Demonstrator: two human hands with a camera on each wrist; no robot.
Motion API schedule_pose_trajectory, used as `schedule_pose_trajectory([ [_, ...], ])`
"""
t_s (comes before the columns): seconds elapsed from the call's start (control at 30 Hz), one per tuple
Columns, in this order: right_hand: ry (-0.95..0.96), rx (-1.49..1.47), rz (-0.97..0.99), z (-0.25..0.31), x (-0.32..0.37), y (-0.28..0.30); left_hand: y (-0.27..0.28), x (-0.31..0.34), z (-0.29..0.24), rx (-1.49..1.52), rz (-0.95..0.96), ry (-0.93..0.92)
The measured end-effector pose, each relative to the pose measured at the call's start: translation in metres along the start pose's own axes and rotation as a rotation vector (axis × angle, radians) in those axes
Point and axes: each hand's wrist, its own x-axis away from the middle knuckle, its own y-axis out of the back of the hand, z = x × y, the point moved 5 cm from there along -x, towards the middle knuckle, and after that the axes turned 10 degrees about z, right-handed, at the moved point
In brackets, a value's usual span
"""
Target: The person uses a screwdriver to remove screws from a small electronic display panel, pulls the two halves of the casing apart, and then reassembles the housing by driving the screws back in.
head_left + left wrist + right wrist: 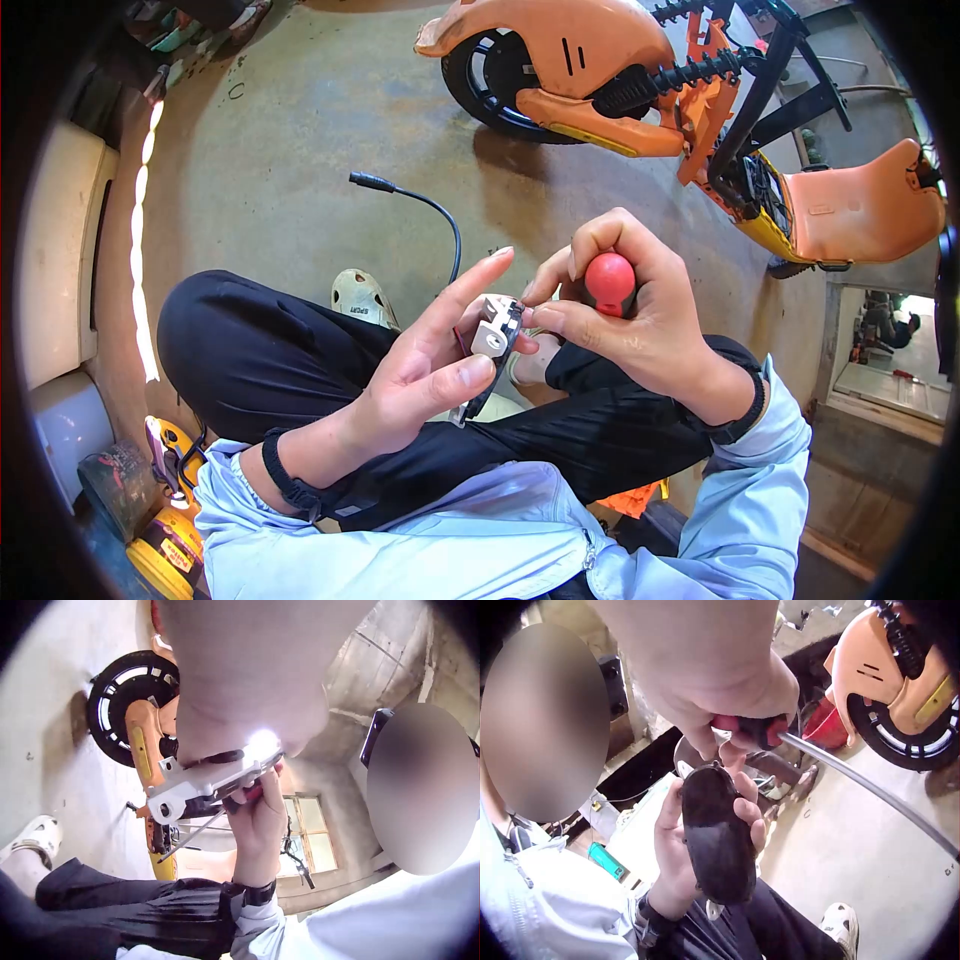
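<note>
My left hand [410, 390] holds an oval black part with a white metal bracket [490, 340] on its back. In the right wrist view, fingers and thumb grip the edges of its smooth black face [718, 832]. A black cable [445, 215] with a plug end rises beyond the left hand. My right hand [650, 320] holds a screwdriver by its red handle [610, 278], while its thumb and fingertip meet at the bracket's edge; whatever lies between them I cannot tell. The screwdriver's long shaft [862, 787] points away from the part.
An orange electric scooter [600, 60] stands on the floor beyond the hands. The person sits with dark-trousered legs [265, 340] under the work, a pale clog [362, 298] in front. Yellow containers [170, 545] stand at lower left, a white cabinet [70, 250] at left.
</note>
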Motion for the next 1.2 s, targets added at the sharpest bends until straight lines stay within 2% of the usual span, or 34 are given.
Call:
schedule_pose_trajectory([
  [0.37, -0.011, 0.055, -0.019, -0.001, -0.002, -0.002, 0.0, 0.0, 0.001, -0.077, 0.007, 0.018],
  [0.73, -0.044, -0.014, 0.059, -0.005, -0.005, -0.003, 0.001, 0.001, 0.0, -0.183, -0.002, 0.031],
  [0.93, -0.048, -0.138, 0.068, -0.003, -0.005, -0.004, 0.0, 0.002, 0.002, -0.091, 0.005, 0.011],
  [1.13, -0.028, -0.103, 0.093, -0.001, -0.005, -0.004, 0.002, 0.004, -0.002, -0.135, 0.02, -0.007],
  [1.2, 0.0, -0.032, 0.079, 0.002, -0.006, -0.003, 0.002, 0.004, -0.001, 0.04, 0.049, -0.026],
])
